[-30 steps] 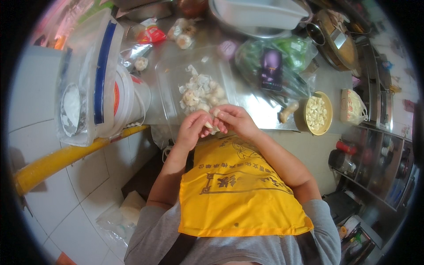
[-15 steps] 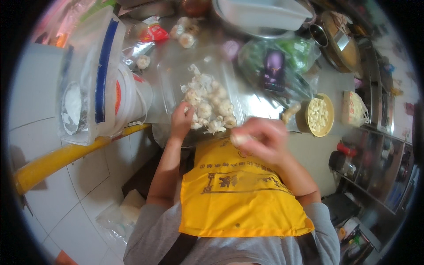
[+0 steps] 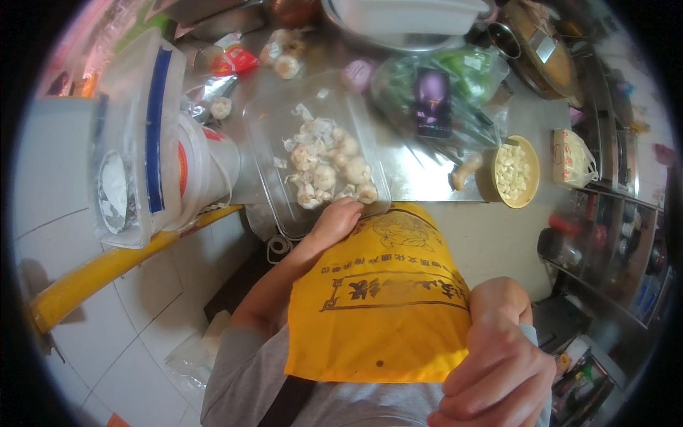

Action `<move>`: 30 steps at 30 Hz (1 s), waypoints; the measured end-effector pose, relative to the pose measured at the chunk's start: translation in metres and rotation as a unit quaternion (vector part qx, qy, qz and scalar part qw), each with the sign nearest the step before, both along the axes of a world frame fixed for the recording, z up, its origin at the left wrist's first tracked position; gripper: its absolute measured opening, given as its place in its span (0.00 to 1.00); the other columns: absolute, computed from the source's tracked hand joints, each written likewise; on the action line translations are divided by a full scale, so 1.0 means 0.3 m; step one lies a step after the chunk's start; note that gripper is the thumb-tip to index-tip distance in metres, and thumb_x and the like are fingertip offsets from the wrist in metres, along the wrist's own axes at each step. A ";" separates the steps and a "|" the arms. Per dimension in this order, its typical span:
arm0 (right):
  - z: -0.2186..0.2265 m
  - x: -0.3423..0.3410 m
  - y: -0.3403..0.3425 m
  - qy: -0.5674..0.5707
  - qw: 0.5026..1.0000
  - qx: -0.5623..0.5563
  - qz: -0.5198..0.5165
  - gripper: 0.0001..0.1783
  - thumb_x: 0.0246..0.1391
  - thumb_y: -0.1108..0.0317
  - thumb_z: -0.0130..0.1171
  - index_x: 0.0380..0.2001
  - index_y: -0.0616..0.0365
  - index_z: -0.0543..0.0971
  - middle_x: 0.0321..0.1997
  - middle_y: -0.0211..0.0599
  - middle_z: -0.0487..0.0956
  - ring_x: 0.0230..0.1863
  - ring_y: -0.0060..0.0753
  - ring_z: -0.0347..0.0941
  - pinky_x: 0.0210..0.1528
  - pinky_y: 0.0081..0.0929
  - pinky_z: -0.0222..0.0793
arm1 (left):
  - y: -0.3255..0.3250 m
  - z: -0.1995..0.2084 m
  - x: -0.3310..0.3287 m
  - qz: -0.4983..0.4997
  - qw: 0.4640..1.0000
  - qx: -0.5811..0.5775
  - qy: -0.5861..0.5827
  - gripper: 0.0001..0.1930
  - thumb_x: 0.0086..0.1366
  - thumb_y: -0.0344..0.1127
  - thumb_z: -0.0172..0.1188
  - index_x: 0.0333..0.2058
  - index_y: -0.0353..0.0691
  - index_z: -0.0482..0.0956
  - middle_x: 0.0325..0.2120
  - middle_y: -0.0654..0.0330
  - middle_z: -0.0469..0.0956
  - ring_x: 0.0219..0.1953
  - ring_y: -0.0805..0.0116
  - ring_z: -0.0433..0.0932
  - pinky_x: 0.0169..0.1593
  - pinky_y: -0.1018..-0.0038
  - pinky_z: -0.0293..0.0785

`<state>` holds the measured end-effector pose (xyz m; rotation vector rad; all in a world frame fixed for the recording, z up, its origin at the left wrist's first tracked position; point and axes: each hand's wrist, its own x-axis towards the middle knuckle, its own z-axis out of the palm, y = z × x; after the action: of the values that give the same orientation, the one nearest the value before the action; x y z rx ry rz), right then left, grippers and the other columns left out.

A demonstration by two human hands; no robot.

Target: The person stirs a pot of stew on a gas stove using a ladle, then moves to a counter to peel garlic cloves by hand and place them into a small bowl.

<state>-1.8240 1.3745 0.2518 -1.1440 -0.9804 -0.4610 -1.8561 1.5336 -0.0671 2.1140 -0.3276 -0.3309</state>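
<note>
Whole garlic bulbs (image 3: pixel 325 176) and loose papery skins lie heaped in a clear plastic tray (image 3: pixel 263 135) at the counter's front edge. At the tray's near rim, just below the bulbs, is my left hand (image 3: pixel 334 224), its fingers bent and pressed together; whatever they grip is hidden. My right hand (image 3: pixel 498 366) is raised close at the lower right, in front of my apron's side, away from the counter. Its fingers are curled closed, and their contents do not show. A yellow bowl (image 3: pixel 535 178) of peeled garlic cloves (image 3: pixel 511 172) stands to the right.
A ginger-like root (image 3: pixel 466 173) lies beside the bowl. Behind it, a phone (image 3: pixel 432 103) rests on bagged green vegetables (image 3: pixel 469 71). A white bucket (image 3: pixel 213 160) and a large clear container (image 3: pixel 135 142) stand left. More garlic (image 3: pixel 287 66) and a purple onion (image 3: pixel 358 75) lie farther back.
My right hand, earlier near the tray with a pale piece in its fingers, has moved down and right toward me. My left hand has drawn back from the bulbs' left side to the near rim.
</note>
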 end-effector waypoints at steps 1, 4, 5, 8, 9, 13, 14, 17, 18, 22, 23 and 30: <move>-0.003 0.000 -0.001 -0.015 1.000 0.007 0.005 0.07 0.31 0.74 0.62 0.13 0.52 0.73 0.15 0.26 0.73 0.15 0.18 0.65 0.14 0.15 0.49 | -0.010 -0.015 0.014 0.001 1.000 0.009 -0.028 0.08 0.54 0.27 0.54 0.34 0.34 0.75 0.31 0.52 0.73 0.36 0.50 0.72 0.38 0.63 0.69; -0.025 0.008 0.010 -0.033 0.997 0.041 0.049 0.08 0.30 0.74 0.62 0.12 0.51 0.72 0.14 0.26 0.73 0.13 0.18 0.65 0.13 0.16 0.47 | -0.004 -0.055 0.039 -0.062 0.991 0.115 0.016 0.06 0.54 0.27 0.52 0.31 0.34 0.75 0.30 0.52 0.72 0.35 0.50 0.72 0.37 0.61 0.69; -0.027 0.008 0.013 -0.037 0.996 0.056 0.065 0.08 0.30 0.74 0.62 0.12 0.51 0.72 0.14 0.26 0.73 0.13 0.18 0.64 0.13 0.16 0.47 | -0.011 -0.061 0.046 -0.070 0.986 0.148 0.026 0.07 0.53 0.26 0.50 0.30 0.33 0.75 0.31 0.50 0.73 0.35 0.50 0.73 0.38 0.62 0.70; -0.006 -0.013 0.006 -0.010 0.997 0.074 -0.004 0.08 0.32 0.77 0.61 0.11 0.54 0.71 0.15 0.31 0.74 0.13 0.20 0.65 0.12 0.14 0.50 | -0.036 -0.072 0.062 -0.086 0.970 0.219 0.055 0.08 0.53 0.26 0.48 0.28 0.33 0.76 0.31 0.48 0.73 0.36 0.49 0.73 0.39 0.62 0.70; -0.002 -0.017 0.002 -0.009 0.997 0.079 -0.007 0.09 0.32 0.78 0.61 0.11 0.55 0.71 0.15 0.33 0.74 0.13 0.20 0.65 0.12 0.14 0.52 | -0.038 -0.074 0.065 -0.089 0.969 0.224 0.062 0.07 0.54 0.27 0.48 0.28 0.34 0.76 0.30 0.49 0.73 0.35 0.49 0.73 0.39 0.61 0.70; 0.008 -0.012 -0.011 -0.010 0.996 0.088 0.004 0.10 0.34 0.80 0.60 0.11 0.57 0.70 0.18 0.38 0.75 0.13 0.22 0.66 0.12 0.15 0.57 | -0.027 -0.114 0.064 -0.081 0.970 0.209 0.088 0.07 0.55 0.29 0.47 0.26 0.34 0.75 0.29 0.49 0.73 0.34 0.49 0.72 0.38 0.60 0.69; 0.009 -0.008 -0.015 -0.010 0.996 0.086 0.018 0.10 0.34 0.80 0.60 0.11 0.57 0.70 0.18 0.38 0.75 0.13 0.22 0.66 0.13 0.15 0.58 | -0.025 -0.110 0.065 -0.085 0.972 0.201 0.090 0.07 0.55 0.29 0.48 0.27 0.34 0.75 0.29 0.49 0.73 0.34 0.48 0.72 0.37 0.60 0.69; 0.006 0.007 -0.029 -0.010 0.995 0.073 0.071 0.10 0.34 0.81 0.61 0.12 0.57 0.70 0.19 0.39 0.75 0.13 0.23 0.66 0.13 0.16 0.59 | -0.018 -0.101 0.065 -0.072 0.983 0.149 0.080 0.05 0.55 0.29 0.50 0.28 0.34 0.74 0.27 0.50 0.74 0.32 0.49 0.72 0.36 0.62 0.69; 0.006 0.012 -0.036 -0.009 0.994 0.065 0.091 0.10 0.34 0.81 0.61 0.12 0.58 0.70 0.19 0.39 0.75 0.13 0.23 0.66 0.14 0.16 0.60 | -0.015 -0.106 0.061 -0.050 0.990 0.114 0.066 0.05 0.56 0.28 0.51 0.28 0.34 0.74 0.26 0.51 0.74 0.30 0.52 0.73 0.34 0.63 0.70; -0.012 0.011 -0.025 -0.030 0.992 0.080 0.089 0.10 0.35 0.80 0.62 0.14 0.57 0.70 0.20 0.39 0.75 0.15 0.24 0.67 0.16 0.18 0.62 | 0.008 -0.045 0.076 0.080 0.978 -0.044 0.186 0.05 0.58 0.29 0.54 0.31 0.34 0.73 0.21 0.60 0.74 0.20 0.68 0.71 0.26 0.74 0.69; -0.014 0.009 -0.020 -0.029 0.993 0.078 0.083 0.10 0.36 0.79 0.63 0.15 0.56 0.71 0.21 0.38 0.76 0.15 0.24 0.67 0.17 0.18 0.62 | 0.022 -0.025 0.081 0.116 0.964 -0.100 0.218 0.05 0.59 0.29 0.54 0.32 0.34 0.73 0.21 0.61 0.73 0.20 0.71 0.70 0.25 0.76 0.67; 0.020 -0.040 -0.013 0.059 0.998 0.014 -0.024 0.10 0.38 0.71 0.67 0.19 0.53 0.73 0.21 0.30 0.77 0.21 0.24 0.69 0.21 0.16 0.62 | 0.102 0.080 0.124 0.266 0.803 -0.415 0.336 0.06 0.61 0.26 0.50 0.37 0.34 0.70 0.27 0.55 0.73 0.23 0.72 0.69 0.26 0.79 0.64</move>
<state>-1.8359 1.3705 0.2577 -1.1591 -0.8436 -0.4395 -1.8190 1.5641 -0.0432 1.0405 0.4768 -0.4654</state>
